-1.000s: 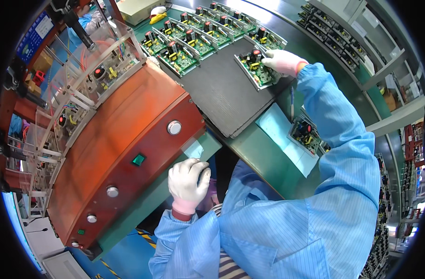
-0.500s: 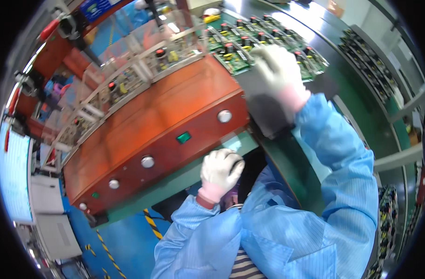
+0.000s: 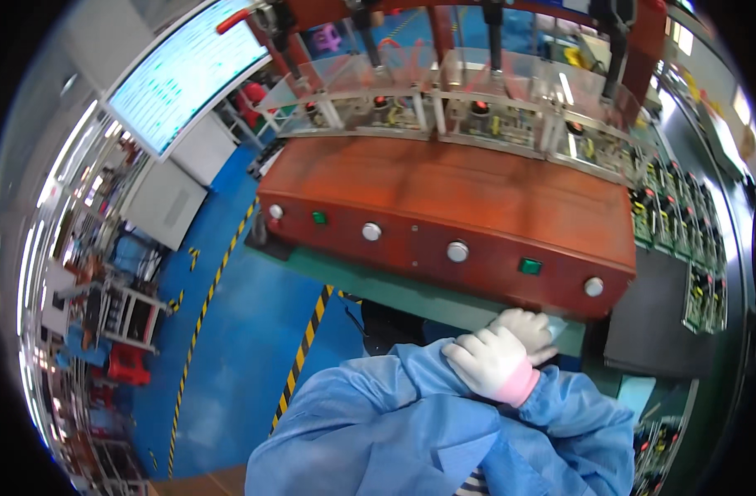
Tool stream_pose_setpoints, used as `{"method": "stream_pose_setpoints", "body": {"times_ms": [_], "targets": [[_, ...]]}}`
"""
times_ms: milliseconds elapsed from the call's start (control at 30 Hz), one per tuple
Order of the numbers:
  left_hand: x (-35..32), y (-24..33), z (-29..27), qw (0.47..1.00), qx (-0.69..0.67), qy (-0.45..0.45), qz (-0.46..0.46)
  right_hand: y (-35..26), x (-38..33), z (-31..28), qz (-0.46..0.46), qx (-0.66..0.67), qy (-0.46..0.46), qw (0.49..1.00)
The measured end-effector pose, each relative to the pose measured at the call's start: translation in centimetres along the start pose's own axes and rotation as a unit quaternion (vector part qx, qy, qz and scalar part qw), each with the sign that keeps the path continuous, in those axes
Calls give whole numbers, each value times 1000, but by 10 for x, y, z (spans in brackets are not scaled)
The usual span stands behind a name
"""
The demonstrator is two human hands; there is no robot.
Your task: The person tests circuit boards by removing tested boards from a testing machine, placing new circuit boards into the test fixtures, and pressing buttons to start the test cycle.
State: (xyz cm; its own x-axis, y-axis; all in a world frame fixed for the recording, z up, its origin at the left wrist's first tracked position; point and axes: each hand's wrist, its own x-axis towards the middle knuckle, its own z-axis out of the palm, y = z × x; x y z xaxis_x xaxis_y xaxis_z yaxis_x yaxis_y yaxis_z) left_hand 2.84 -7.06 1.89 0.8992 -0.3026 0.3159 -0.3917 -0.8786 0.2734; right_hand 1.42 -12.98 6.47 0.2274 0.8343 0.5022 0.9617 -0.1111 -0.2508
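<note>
Both my hands wear white gloves and meet in front of a red-brown test machine (image 3: 444, 190). My right hand (image 3: 487, 362), with a pink cuff, lies across my left wrist, its fingers curled over the blue sleeve (image 3: 419, 372). Just beyond it, my left hand (image 3: 523, 329) hovers by the green bench edge (image 3: 469, 307), fingers loosely bent and thumb apart, partly covered by the right hand. I see nothing held in it. Round silver buttons (image 3: 457, 251) and green switches (image 3: 529, 266) line the machine's front, and clear-covered fixtures (image 3: 494, 112) hold boards on top.
Green circuit boards (image 3: 680, 207) stand in rows to the right, beside a black mat (image 3: 655, 318). More boards (image 3: 655, 450) lie at lower right. Toggle clamps (image 3: 494, 37) hang above the fixtures. A large screen (image 3: 188, 74) and grey cabinet (image 3: 165, 202) stand left. Striped tape marks the blue floor.
My right hand has come back from the circuit boards and now rests on my left wrist. The view has turned toward the left, bringing the whole machine front and screen in.
</note>
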Motion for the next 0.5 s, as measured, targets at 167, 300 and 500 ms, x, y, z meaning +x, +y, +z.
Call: {"method": "stream_pose_setpoints", "body": {"times_ms": [167,300,500], "targets": [[3,1,6,1000,3,-9,-12,2,-6,-2,16,-9,-18,1000],[4,0,8,1000,-1,6,-6,5,-6,-1,21,-24,-54,998],[0,-1,8,1000,-16,25,-1,4,-8,1,23,-21,-47,998]]}}
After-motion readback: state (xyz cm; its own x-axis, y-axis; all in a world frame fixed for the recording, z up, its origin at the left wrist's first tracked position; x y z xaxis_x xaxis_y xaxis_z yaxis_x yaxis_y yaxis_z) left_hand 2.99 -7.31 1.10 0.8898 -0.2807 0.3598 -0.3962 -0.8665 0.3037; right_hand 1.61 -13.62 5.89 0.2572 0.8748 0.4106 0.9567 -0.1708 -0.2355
